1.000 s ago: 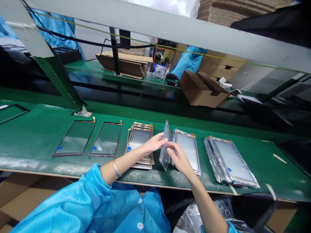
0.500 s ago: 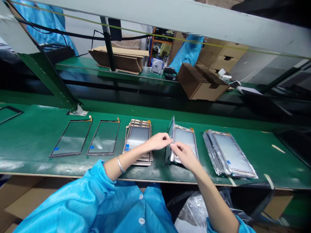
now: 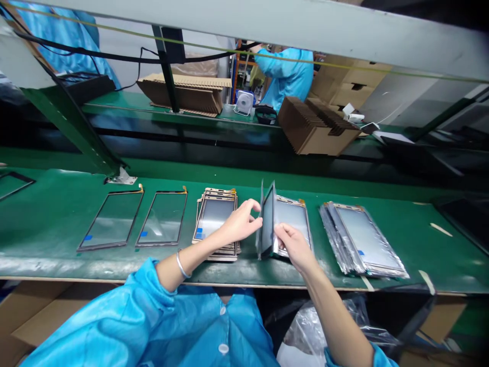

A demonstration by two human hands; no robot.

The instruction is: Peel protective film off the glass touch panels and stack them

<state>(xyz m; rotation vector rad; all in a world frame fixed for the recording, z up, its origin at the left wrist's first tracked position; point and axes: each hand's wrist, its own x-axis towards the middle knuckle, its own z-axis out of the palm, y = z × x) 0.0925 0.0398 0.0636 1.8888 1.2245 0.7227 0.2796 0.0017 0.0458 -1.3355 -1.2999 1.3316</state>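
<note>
A thin touchscreen panel (image 3: 269, 219) stands upright on edge, its right side pinched by my right hand (image 3: 296, 247). Just left of it, a thin clear film sheet (image 3: 260, 224) has come apart from the panel. My left hand (image 3: 242, 219) has its thumb and forefinger at this sheet's edge; the fingertips are partly hard to make out. Behind my right hand lies a stack of panels (image 3: 292, 219) in shiny film. Under my left forearm is another stack of screens (image 3: 216, 214) with gold-coloured frames and a blue tab.
Two clear framed panels (image 3: 162, 219) (image 3: 112, 219) lie to the left on the green bench (image 3: 57, 214). A pile of film-wrapped panels (image 3: 361, 237) is at the right. Cardboard dividers (image 3: 319, 132) and a small white fan (image 3: 244, 102) stand on the back shelf. A co-worker in blue (image 3: 286, 76) is beyond.
My hands have drawn apart from a shared pinch at the panel's edge. The film sheet now stands separate to the left, and the panel's face shows. The co-worker behind has raised an arm.
</note>
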